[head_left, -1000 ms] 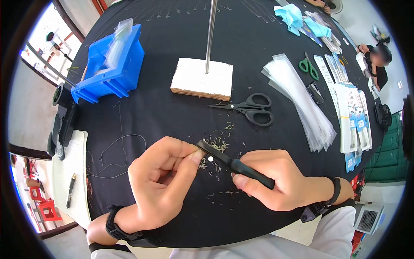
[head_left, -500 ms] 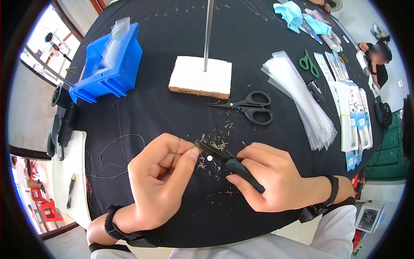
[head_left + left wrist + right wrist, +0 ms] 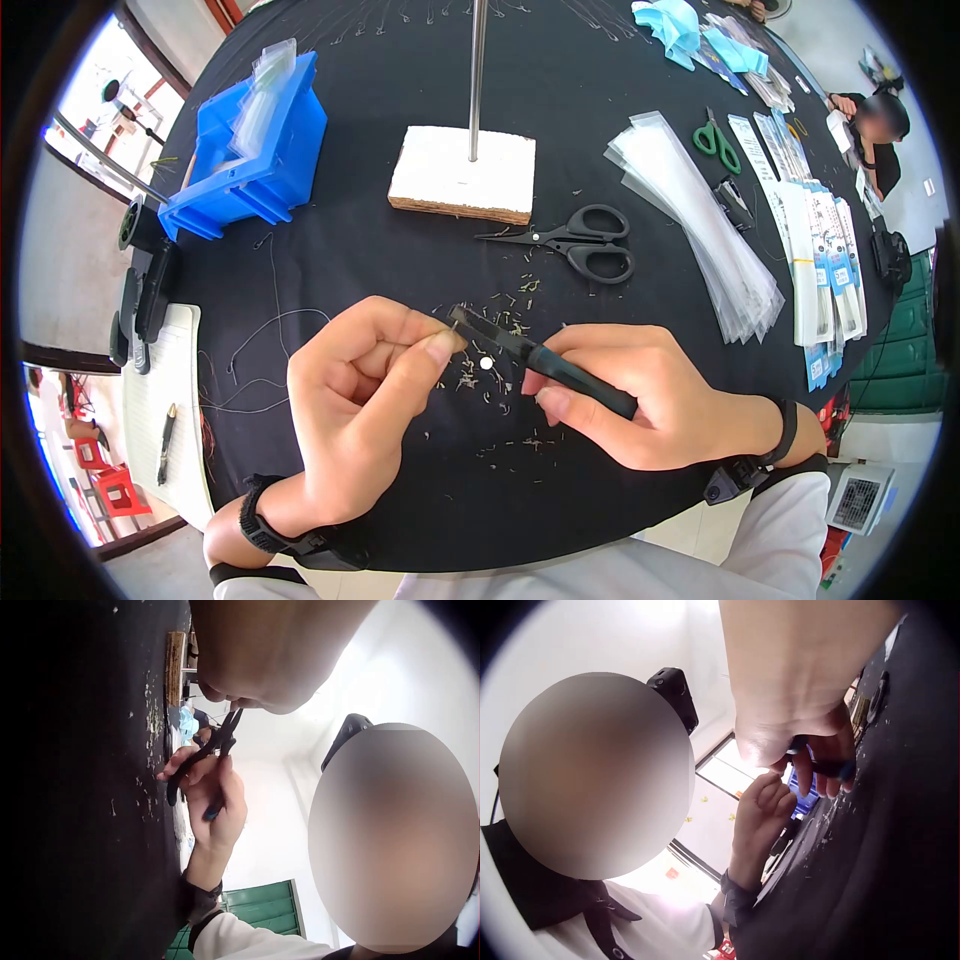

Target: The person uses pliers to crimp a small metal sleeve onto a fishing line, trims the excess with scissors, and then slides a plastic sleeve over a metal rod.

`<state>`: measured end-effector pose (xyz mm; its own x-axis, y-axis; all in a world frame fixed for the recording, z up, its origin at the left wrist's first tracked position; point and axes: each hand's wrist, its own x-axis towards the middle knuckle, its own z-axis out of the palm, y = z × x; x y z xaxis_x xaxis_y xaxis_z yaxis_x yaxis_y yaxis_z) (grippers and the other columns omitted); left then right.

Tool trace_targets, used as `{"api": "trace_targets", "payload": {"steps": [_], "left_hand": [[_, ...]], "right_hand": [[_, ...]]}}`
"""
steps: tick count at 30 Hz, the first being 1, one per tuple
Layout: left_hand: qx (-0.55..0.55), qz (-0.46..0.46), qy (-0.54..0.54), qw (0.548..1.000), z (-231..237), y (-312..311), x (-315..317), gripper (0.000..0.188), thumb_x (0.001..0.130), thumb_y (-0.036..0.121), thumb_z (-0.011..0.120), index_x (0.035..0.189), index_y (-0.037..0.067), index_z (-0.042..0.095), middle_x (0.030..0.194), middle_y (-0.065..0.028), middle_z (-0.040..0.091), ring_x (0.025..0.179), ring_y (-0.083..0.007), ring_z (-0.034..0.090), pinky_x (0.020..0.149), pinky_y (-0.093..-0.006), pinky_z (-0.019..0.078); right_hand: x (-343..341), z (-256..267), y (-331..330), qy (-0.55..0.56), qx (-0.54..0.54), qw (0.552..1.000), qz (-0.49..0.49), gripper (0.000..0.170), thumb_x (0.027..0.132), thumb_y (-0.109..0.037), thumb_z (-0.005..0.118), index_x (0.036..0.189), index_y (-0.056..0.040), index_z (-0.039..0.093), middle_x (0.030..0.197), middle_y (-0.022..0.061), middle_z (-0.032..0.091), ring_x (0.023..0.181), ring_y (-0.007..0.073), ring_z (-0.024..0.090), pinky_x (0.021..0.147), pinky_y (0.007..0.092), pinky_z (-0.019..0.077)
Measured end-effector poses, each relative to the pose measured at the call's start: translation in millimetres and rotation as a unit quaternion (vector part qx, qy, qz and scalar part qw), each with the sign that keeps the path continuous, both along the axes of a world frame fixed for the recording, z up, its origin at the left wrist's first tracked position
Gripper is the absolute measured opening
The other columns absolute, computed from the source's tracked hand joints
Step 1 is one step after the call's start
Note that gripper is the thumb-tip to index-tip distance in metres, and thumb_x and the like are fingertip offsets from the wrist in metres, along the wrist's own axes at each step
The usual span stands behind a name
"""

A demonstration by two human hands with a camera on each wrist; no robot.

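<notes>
In the head view my left hand pinches a tiny thin piece between thumb and forefinger; what it is cannot be made out. My right hand grips dark-handled pliers, whose head lies right beside the left fingertips. The left wrist view shows the pliers with handles spread apart in the right hand. Under the tool, small clippings are scattered on the black cloth, with a white round bit among them.
Black scissors lie beyond the clippings, near a white block holding a metal rod. A blue bin, notebook and pen are at left; plastic sleeves, green scissors and packets at right. Another person sits at far right.
The pliers first swung lower with the right hand, then came back up to the right. The left hand has shifted slightly left, and its pinched piece now shows above the fingertips.
</notes>
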<state>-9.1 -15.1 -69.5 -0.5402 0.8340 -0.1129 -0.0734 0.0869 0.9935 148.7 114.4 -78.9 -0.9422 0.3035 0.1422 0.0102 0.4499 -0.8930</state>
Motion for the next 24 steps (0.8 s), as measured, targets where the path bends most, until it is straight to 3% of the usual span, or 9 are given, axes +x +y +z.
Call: {"api": "trace_targets", "payload": {"steps": [2, 5, 8, 14, 17, 21, 24], "left_hand": [[-0.003, 0.001, 0.001, 1.0, 0.4, 0.7, 0.2, 0.008, 0.083, 0.002, 0.053, 0.079, -0.004, 0.053, 0.051, 0.0037, 0.04, 0.044, -0.0025, 0.026, 0.045, -0.0212, 0.0204], [-0.009, 0.0, -0.001, 1.0, -0.4, 1.2, 0.2, 0.007, 0.083, 0.002, 0.053, 0.079, -0.004, 0.053, 0.051, 0.0037, 0.04, 0.044, -0.0025, 0.026, 0.045, -0.0212, 0.0202], [-0.017, -0.005, 0.003, 1.0, -1.9, 0.9, 0.4, 0.007, 0.083, 0.002, 0.053, 0.08, -0.004, 0.053, 0.051, 0.0037, 0.04, 0.045, -0.0024, 0.026, 0.045, -0.0212, 0.0201], [-0.004, -0.006, -0.022, 1.0, -1.6, 0.6, -0.6, 0.007, 0.083, 0.002, 0.052, 0.08, -0.004, 0.053, 0.051, 0.0043, 0.039, 0.044, -0.0026, 0.026, 0.045, -0.0217, 0.0204], [0.031, -0.018, -0.091, 0.995, -6.8, -1.4, -3.7, 0.008, 0.085, 0.001, 0.053, 0.082, -0.005, 0.055, 0.053, 0.0049, 0.044, 0.047, 0.0001, 0.03, 0.044, -0.0187, 0.0213], [0.041, -0.03, -0.116, 0.992, -8.9, -1.9, -5.5, 0.007, 0.085, 0.001, 0.054, 0.084, -0.006, 0.056, 0.055, 0.0049, 0.047, 0.049, 0.0016, 0.033, 0.044, -0.0169, 0.0219], [-0.019, 0.0, -0.008, 1.0, -1.4, 1.1, 4.3, 0.008, 0.083, 0.002, 0.052, 0.079, -0.004, 0.053, 0.05, 0.0049, 0.036, 0.044, -0.0029, 0.025, 0.045, -0.0219, 0.0206]], "right_hand": [[0.9, -1.3, 2.0, -0.001, 0.019, 1.0, 0.019, 0.01, 0.082, -0.005, 0.057, 0.08, 0.0037, 0.06, 0.077, 0.0117, 0.06, 0.059, 0.0216, 0.057, 0.051, 0.0281, 0.0435], [-1.5, -0.6, -1.6, -0.003, 0.018, 1.0, -0.012, 0.017, 0.082, -0.009, 0.06, 0.071, 0.0035, 0.059, 0.07, 0.0122, 0.059, 0.059, 0.0267, 0.057, 0.052, 0.0335, 0.0433], [2.1, 2.9, -2.4, -0.04, 0.057, 0.998, -0.002, 0.017, 0.082, -0.01, 0.06, 0.071, 0.0034, 0.059, 0.068, 0.0121, 0.058, 0.059, 0.0269, 0.057, 0.051, 0.0342, 0.0425], [-0.3, -2.1, 1.6, -0.04, -0.078, 0.996, 0.021, 0.02, 0.084, -0.012, 0.059, 0.072, 0.0034, 0.059, 0.066, 0.0115, 0.056, 0.057, 0.0246, 0.055, 0.049, 0.0329, 0.041], [-0.7, -2.6, 2.2, -0.022, -0.041, 0.998, 0.032, 0.011, 0.083, -0.006, 0.057, 0.083, 0.0035, 0.061, 0.076, 0.009, 0.058, 0.059, 0.0163, 0.056, 0.055, 0.0261, 0.0451], [0.1, -4.5, -1.7, 0.0, 0.027, 1.0, -0.003, 0.011, 0.081, -0.007, 0.059, 0.077, 0.0038, 0.059, 0.074, 0.0106, 0.057, 0.057, 0.0209, 0.055, 0.051, 0.0293, 0.0435], [1.0, -1.2, -5.3, -0.012, 0.065, 0.997, -0.026, 0.016, 0.08, -0.007, 0.061, 0.07, 0.0036, 0.056, 0.07, 0.0124, 0.055, 0.056, 0.0275, 0.053, 0.05, 0.0335, 0.042]]}}
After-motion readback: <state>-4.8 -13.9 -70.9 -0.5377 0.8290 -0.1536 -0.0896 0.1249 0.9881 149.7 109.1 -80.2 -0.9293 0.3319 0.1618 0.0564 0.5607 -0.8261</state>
